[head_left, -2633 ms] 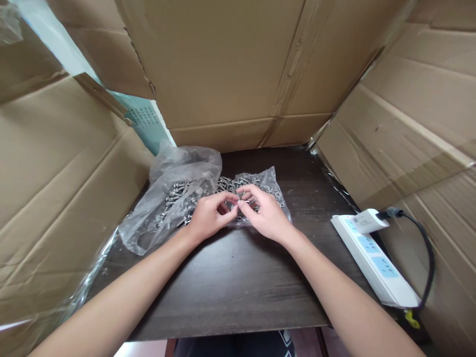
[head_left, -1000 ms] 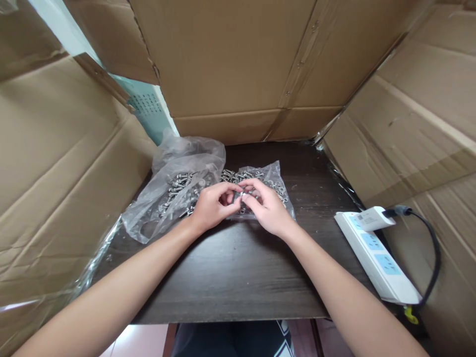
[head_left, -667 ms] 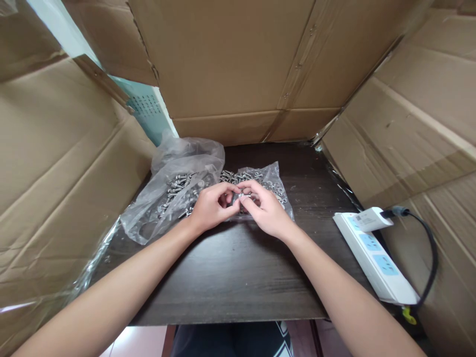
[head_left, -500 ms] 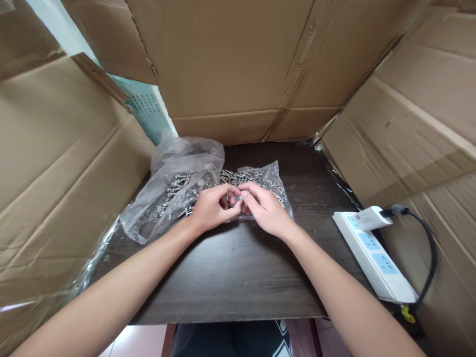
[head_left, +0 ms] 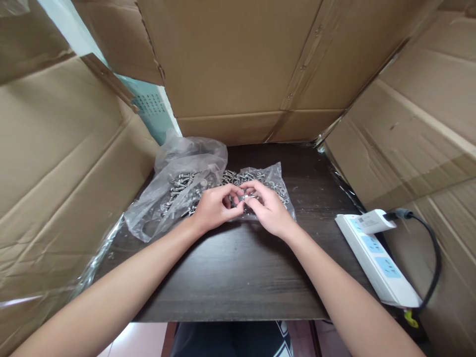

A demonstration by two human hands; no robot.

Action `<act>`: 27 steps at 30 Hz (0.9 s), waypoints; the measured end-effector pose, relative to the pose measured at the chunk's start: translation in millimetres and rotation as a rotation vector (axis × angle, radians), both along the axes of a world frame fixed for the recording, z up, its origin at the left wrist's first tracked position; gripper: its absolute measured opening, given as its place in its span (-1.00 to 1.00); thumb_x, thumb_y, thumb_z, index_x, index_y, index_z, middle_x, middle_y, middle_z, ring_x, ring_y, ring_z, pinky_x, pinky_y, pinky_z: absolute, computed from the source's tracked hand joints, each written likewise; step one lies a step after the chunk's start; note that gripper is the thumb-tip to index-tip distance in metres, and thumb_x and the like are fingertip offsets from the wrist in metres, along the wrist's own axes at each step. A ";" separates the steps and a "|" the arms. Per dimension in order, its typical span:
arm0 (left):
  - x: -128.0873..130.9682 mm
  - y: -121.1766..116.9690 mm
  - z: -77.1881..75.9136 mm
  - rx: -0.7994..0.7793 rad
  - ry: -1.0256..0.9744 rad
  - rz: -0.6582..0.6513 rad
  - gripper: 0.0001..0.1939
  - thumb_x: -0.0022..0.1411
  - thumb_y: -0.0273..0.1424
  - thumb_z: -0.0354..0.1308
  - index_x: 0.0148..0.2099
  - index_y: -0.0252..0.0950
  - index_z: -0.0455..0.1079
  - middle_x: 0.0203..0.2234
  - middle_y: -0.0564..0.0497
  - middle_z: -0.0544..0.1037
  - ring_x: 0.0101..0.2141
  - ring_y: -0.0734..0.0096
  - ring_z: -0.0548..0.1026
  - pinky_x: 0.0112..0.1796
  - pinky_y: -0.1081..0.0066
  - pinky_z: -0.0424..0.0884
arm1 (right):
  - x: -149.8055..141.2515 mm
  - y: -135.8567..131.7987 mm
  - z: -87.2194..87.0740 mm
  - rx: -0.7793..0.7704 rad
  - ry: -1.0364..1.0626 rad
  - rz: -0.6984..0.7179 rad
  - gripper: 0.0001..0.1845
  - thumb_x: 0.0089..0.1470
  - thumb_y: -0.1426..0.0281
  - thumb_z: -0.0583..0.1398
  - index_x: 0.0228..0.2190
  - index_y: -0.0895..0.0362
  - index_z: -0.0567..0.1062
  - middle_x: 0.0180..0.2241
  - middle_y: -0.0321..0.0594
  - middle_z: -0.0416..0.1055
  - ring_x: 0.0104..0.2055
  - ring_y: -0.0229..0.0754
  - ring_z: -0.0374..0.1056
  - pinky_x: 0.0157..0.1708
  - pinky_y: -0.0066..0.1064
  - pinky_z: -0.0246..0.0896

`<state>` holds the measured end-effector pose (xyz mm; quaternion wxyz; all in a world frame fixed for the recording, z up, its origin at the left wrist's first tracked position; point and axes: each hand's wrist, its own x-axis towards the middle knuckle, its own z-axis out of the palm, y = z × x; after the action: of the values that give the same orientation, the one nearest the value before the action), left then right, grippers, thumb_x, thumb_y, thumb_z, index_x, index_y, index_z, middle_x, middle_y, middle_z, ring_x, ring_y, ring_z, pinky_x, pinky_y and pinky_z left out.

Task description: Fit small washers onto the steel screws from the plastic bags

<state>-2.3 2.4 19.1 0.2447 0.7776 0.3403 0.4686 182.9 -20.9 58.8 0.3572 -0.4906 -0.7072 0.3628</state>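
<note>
My left hand [head_left: 219, 206] and my right hand [head_left: 271, 208] meet fingertip to fingertip over the front edge of a clear plastic bag. A small shiny metal bolt [head_left: 245, 197] sits between them, pinched by the fingers of both; whether a nut or washer is on it is too small to tell. Behind the hands lie many loose bolts [head_left: 182, 182] on the left, partly under plastic film, and flat washers or nuts [head_left: 279, 189] on the right. My fingers hide part of the pile.
A crumpled clear bag [head_left: 189, 148] spreads over the left of the dark table [head_left: 230, 267]. Cardboard walls [head_left: 238, 59] enclose the back and sides. On the right lies a white power strip [head_left: 379, 263] with a plugged-in adapter [head_left: 375, 221] and black cable [head_left: 433, 248].
The fingers of my right hand have parted a little, and more of the metal bolt shows between the hands. The whole view has shifted slightly.
</note>
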 end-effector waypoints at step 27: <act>1.0 0.9 3.1 -0.054 -0.009 0.015 -0.84 0.14 -0.48 0.29 -0.18 -0.31 0.51 -0.48 0.12 0.58 -0.58 0.61 0.46 -0.46 0.61 0.39 | 1.2 2.4 -3.9 -0.036 0.058 0.009 -0.76 0.24 0.33 0.11 -0.10 0.10 0.47 -0.38 -0.29 0.42 -0.42 -0.23 0.33 -0.38 -0.37 0.22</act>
<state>-1.2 3.3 22.2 0.2637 0.7659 0.3578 0.4646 184.0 -18.5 54.9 0.3671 -0.4831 -0.6919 0.3913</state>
